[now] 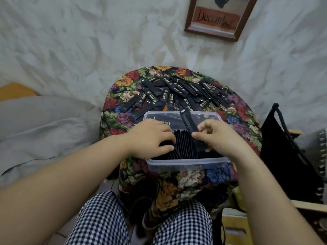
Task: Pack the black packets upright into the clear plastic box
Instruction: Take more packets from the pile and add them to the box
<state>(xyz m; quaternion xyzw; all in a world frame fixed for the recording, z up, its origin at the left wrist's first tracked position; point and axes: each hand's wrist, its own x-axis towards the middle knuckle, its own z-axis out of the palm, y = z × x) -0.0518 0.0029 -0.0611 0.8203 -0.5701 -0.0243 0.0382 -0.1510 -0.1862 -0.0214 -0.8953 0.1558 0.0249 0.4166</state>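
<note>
Risk: the slanted packet (188, 121) pinched in the right hand (217, 137) may wedge crooked or tip its neighbours, since the row looks tight and only the left hand (150, 138), curled about a bunch of standing packets (185, 149), keeps a gap. Clear plastic box (187, 160), near edge of floral tabletop (123, 82): dense upright row, space left at far side. Loose packets (177, 89): heaped beyond the box.
</note>
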